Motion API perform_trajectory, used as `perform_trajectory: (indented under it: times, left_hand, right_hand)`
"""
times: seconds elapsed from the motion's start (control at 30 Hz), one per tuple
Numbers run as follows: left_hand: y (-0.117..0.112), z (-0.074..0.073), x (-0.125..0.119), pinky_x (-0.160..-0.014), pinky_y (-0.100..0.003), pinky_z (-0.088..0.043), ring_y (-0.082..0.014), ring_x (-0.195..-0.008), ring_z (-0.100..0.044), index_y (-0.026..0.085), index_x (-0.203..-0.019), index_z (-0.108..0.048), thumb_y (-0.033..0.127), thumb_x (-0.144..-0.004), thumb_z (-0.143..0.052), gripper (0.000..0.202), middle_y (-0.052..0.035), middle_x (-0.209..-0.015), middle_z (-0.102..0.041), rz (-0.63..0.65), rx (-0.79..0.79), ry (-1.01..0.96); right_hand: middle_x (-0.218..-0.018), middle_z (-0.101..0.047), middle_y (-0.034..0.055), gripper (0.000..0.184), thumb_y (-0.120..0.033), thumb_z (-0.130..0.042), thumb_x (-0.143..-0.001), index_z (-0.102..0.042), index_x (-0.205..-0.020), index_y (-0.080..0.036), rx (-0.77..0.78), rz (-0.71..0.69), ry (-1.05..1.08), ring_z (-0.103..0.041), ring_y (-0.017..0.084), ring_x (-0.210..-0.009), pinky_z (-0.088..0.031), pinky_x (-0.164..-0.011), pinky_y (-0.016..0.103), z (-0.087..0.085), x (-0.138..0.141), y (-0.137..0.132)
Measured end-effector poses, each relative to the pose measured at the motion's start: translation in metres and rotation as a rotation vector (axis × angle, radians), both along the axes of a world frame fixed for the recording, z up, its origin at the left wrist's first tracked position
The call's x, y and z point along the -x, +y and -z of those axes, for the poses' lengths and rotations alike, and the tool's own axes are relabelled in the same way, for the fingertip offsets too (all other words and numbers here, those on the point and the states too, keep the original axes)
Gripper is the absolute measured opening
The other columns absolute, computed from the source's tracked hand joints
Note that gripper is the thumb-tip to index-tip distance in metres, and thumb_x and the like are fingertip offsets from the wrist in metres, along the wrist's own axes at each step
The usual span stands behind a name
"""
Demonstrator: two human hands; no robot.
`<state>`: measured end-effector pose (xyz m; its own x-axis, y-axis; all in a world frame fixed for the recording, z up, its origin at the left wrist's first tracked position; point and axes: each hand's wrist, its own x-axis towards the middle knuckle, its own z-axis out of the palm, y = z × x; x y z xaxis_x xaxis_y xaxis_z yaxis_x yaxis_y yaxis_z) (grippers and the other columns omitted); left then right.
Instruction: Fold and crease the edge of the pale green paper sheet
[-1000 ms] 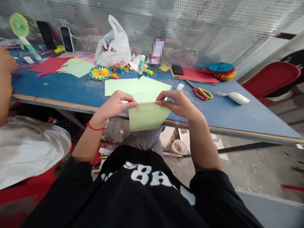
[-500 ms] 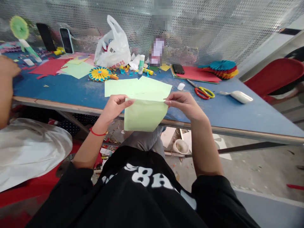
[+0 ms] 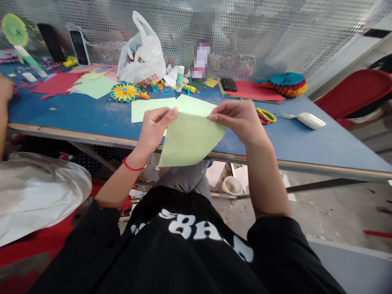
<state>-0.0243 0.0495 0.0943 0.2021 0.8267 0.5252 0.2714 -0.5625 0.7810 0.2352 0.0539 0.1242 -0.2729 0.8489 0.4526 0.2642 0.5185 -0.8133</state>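
Observation:
A light green sheet of paper (image 3: 191, 141) hangs between my hands over the table's front edge. My left hand (image 3: 157, 124) pinches its upper left corner, thumb on top. At the upper right, my right hand (image 3: 235, 118) grips the same sheet between thumb and fingers. Behind it, more pale green paper (image 3: 150, 107) lies on the blue table. Beyond my right hand are the scissors (image 3: 266, 115), with red and yellow handles; their blades are mostly hidden by that hand.
On the blue table (image 3: 306, 147) stand a white plastic bag (image 3: 142, 61) and a glue stick (image 3: 180, 79). A yellow paper rosette (image 3: 125, 92), a phone (image 3: 229, 84) on red paper (image 3: 254, 93) and a white pouch-like object (image 3: 310, 121) lie there too. Another person's arm (image 3: 4, 110) is at the left.
Both hands have lifted the green sheet a little, and its right side now swings out further to the right. My right hand now covers the scissors' blades. The view has shifted slightly.

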Motion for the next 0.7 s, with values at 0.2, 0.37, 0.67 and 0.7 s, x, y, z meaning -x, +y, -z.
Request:
perform_trajectory:
  times: [0.2,0.37,0.67,0.7]
  left_hand:
    - [0.014,-0.050,-0.002,-0.062,-0.036,-0.041,-0.0161,-0.068,-0.058,0.025,-0.073,-0.077,0.061,-0.098,-0.070,0.044,0.0010,-0.067,-0.062,-0.041,-0.188,-0.049]
    - [0.017,-0.081,0.004,-0.074,-0.032,-0.054,-0.0143,-0.082,-0.071,0.026,-0.099,-0.085,0.060,-0.098,-0.074,0.036,0.0028,-0.091,-0.082,-0.061,-0.542,0.110]
    - [-0.003,-0.034,0.015,-0.133,-0.063,-0.024,-0.0295,-0.145,-0.061,0.028,-0.127,-0.078,0.032,-0.110,-0.050,0.033,-0.0032,-0.134,-0.079,0.006,-0.665,0.794]
    - [-0.004,-0.016,0.014,-0.133,-0.068,-0.021,-0.0331,-0.147,-0.059,0.027,-0.128,-0.077,0.034,-0.107,-0.054,0.032,-0.0062,-0.138,-0.076,0.041,-0.609,0.809]
  right_hand:
    - [-0.078,-0.073,0.0028,0.025,-0.043,-0.086,-0.090,-0.078,-0.085,-0.020,-0.240,0.129,-0.358,-0.068,0.020,-0.077,-0.055,-0.077,0.038,-0.051,0.017,-0.005]
    - [-0.090,-0.076,0.0067,0.028,-0.033,-0.058,-0.109,-0.080,-0.100,-0.020,-0.974,0.564,-0.697,-0.071,0.025,-0.094,-0.052,-0.089,0.044,-0.062,0.034,-0.016]
    - [-0.104,-0.080,-0.0003,0.025,-0.031,-0.054,-0.109,-0.078,-0.112,-0.036,-0.876,0.317,-0.647,-0.072,0.025,-0.098,-0.054,-0.093,0.049,0.014,0.020,-0.031]
    - [-0.104,-0.080,0.0000,0.026,-0.027,-0.053,-0.109,-0.078,-0.109,-0.035,-0.838,0.289,-0.681,-0.071,0.024,-0.100,-0.054,-0.093,0.047,0.029,0.020,-0.034]
